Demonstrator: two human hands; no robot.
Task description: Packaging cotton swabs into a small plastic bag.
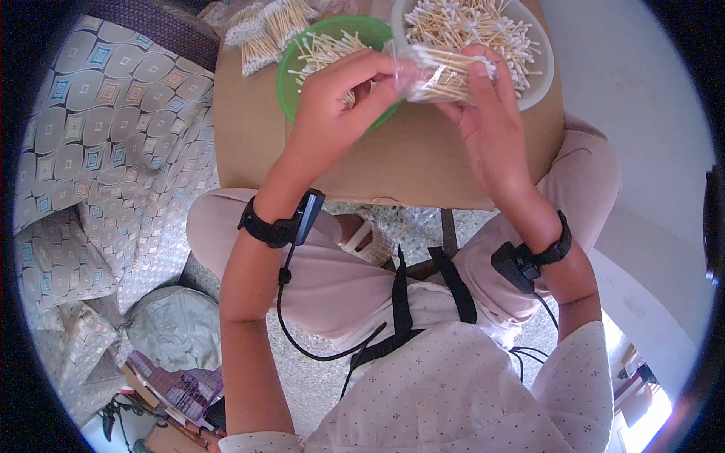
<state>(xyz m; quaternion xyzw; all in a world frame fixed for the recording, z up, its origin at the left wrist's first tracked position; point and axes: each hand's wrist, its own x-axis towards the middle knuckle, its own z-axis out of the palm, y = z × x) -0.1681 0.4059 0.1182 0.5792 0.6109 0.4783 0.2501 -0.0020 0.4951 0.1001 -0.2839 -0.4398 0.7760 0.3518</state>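
Observation:
Above the brown cardboard surface, both my hands hold a clear plastic bag of cotton swabs (444,74). My left hand (343,94) pinches the bag's loose plastic end between thumb and fingers. Around the filled end, beside the white swab tips, my right hand (487,113) is closed, its thumb on top. Behind the left hand stands a green bowl (285,90) with loose cotton swabs (328,51) in it, partly covered by that hand. Beyond the right hand is a white bowl (545,64) heaped with cotton swabs (483,26).
Several filled bags of swabs (268,34) lie at the far left of the cardboard tabletop (408,170). A patterned cloth-covered seat (113,113) is on the left, a pale wall (642,113) on the right. Wrist straps with cables (283,294) hang from both forearms.

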